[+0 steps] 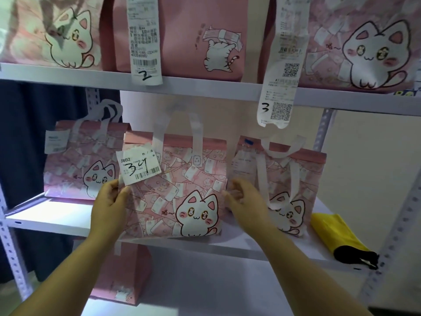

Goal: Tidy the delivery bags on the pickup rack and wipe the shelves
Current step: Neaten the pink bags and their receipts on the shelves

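At the centre of the head view, the pink cat bag [182,190] is on the middle shelf [57,216]. The left hand [111,198] pinches its left edge and the right hand [247,201] grips its right edge. The bag looks light and soft-sided and may buckle, so holding both sides low seems sound.

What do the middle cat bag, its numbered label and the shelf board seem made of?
Middle bag: likely non-woven fabric, matte; soft creases, limp strap handles. Label: thin paper; curling corner, printed barcode. Shelf board: perhaps painted metal; smooth, faint sheen.
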`<act>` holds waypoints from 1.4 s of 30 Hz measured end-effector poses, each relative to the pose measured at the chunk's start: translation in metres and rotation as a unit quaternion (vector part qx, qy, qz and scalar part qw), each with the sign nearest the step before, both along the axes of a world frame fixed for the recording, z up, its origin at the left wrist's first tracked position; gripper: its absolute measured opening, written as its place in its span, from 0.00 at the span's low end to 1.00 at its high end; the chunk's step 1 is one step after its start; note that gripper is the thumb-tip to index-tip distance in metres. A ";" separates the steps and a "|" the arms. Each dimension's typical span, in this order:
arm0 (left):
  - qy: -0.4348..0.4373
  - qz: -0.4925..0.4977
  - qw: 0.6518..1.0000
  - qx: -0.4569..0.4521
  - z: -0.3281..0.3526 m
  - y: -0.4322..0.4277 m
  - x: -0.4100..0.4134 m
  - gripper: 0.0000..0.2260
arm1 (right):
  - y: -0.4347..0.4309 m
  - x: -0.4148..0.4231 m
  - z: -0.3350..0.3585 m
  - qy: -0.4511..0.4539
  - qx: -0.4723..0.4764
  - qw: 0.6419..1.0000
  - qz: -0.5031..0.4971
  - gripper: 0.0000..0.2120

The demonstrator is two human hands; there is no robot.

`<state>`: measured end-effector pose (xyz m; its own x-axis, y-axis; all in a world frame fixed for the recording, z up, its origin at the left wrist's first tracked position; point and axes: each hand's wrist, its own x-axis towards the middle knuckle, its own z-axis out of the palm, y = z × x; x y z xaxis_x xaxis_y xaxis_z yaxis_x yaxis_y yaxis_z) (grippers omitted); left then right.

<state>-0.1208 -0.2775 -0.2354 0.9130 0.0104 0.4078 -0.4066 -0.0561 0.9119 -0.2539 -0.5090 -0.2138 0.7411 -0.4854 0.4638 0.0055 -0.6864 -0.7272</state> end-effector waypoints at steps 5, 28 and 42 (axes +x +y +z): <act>-0.008 -0.009 1.000 0.026 -0.002 0.007 0.023 0.06 | 0.018 0.026 -0.006 0.043 0.025 0.999 -0.005 0.18; -0.052 -0.066 0.971 0.226 -0.001 -0.002 0.097 0.17 | 0.026 0.066 -0.026 -0.014 0.048 0.984 -0.172 0.13; -0.114 -0.005 0.964 0.239 -0.009 0.001 0.063 0.21 | 0.021 0.036 -0.023 -0.028 0.043 0.980 -0.194 0.07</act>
<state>-0.0576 -0.2764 -0.2441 0.7975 -0.2373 0.5547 -0.5971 -0.4424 0.6692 -0.2180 -0.4883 -0.2365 0.4680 -0.7642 0.4439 -0.2025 -0.5816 -0.7879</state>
